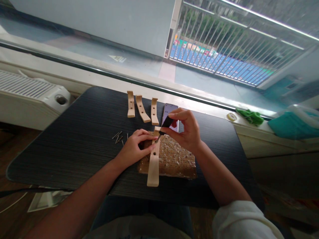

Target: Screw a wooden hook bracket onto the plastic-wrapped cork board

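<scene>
A pale wooden hook point(153, 169) with two holes lies across the left part of a brown, tape-wrapped block point(176, 156) whose top is pitted with small holes. My left hand point(136, 144) pinches the hook's upper part between thumb and fingers. Gripped by its black handle, a screwdriver point(166, 122) is in my right hand point(185, 129). Its shaft slants down to the hook's upper hole, where a screw head point(156, 141) seems to sit. Left of the block, several loose screws point(118, 136) lie on the table.
Three more wooden hooks point(141, 109) stand in a row at the back of the dark table point(74, 139). A phone point(170, 109) lies behind my right hand. On the windowsill are a tape roll point(231, 117) and a green cloth point(250, 117). A radiator point(32, 96) is at left.
</scene>
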A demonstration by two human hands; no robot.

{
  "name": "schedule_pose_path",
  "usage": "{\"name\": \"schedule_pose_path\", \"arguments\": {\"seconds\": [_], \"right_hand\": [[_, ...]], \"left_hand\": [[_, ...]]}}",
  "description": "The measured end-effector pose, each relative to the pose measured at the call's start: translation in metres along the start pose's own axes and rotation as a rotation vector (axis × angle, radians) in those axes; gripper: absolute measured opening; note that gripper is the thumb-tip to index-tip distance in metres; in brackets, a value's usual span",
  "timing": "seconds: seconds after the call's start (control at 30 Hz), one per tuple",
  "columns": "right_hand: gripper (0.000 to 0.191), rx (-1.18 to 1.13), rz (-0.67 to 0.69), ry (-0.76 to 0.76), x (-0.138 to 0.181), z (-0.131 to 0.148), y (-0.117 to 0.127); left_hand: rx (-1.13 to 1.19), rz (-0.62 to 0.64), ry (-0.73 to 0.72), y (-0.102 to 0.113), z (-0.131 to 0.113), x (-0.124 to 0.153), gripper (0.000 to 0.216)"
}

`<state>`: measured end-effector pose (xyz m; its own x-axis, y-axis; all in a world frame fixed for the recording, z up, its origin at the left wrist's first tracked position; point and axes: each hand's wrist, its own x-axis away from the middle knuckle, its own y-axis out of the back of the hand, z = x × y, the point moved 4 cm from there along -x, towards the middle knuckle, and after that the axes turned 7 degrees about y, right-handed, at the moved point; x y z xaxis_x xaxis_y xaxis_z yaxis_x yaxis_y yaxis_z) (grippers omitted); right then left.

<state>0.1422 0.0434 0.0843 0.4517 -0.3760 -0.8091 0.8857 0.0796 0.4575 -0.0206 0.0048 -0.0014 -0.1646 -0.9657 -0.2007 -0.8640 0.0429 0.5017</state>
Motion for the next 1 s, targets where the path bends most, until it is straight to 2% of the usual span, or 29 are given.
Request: {"name": "schedule_pose_path", "arguments": {"seconds": [0.3,0.5,0.73,0.87,1.0], "right_hand": [[0.036,0.031,-0.045,-0.047,0.003,-0.001,-0.003],[0.032,-0.014,-0.028,-0.009,0.0,0.0,-0.003],[0.029,-0.134,0.088,-0.026,0.0,0.0,0.001],[0.029,-0.155,0.124,-0.086,0.001,-0.001,0.005],[0.039,-0.14,0.177,-0.11,-0.001,-0.001,0.007]], "left_hand": [[-0.002,0.005,0.003,-0.001,0.001,0.0,0.023],[0.0,0.001,0.006,0.0,0.0,0.001,0.022],[0.0,-0.003,-0.001,0.0,0.001,0.0,0.022],[-0.001,0.005,0.006,0.0,0.001,0.001,0.023],[0.001,0.003,0.0,0.0,0.0,0.001,0.023]]}}
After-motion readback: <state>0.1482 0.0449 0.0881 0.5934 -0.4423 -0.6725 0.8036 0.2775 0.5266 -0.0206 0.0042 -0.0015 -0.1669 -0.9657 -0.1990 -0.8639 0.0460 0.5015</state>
